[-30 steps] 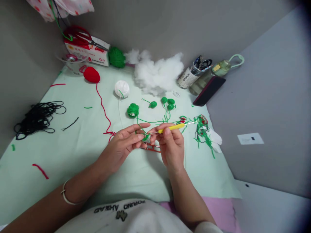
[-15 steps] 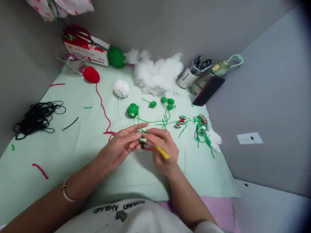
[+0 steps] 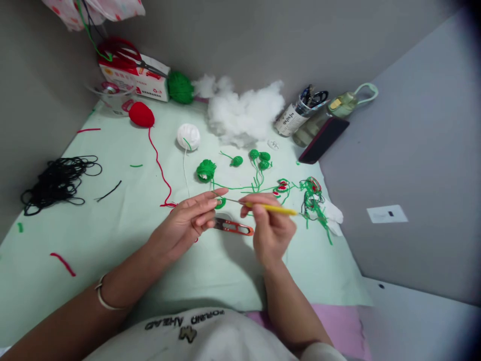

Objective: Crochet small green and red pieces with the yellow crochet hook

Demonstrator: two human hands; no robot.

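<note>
Between the thumb and fingers of my left hand (image 3: 190, 218) is a small green crochet piece (image 3: 221, 203), with yarn running over the raised index finger. My right hand (image 3: 273, 225) grips a crochet hook (image 3: 272, 207) by its yellow handle; its thin metal shaft points left to the green piece. Whether the hook's tip sits in a stitch is too small to tell. Behind my hands lies a green yarn ball (image 3: 206, 171), its strand leading toward my left hand. Orange thread snips (image 3: 235, 227) lie on the cloth below the hook.
White stuffing (image 3: 244, 115) is heaped at the back. Finished green balls (image 3: 264, 156) and red-green pieces (image 3: 281, 186) lie to the right. Red yarn (image 3: 142, 115), white yarn (image 3: 188, 137) and black cord (image 3: 60, 183) are on the left. A phone (image 3: 323, 141) leans against a bottle (image 3: 341, 104).
My right hand has moved right, away from my left hand, and the hook has swung nearly level. The green piece and the thread snips are now more exposed.
</note>
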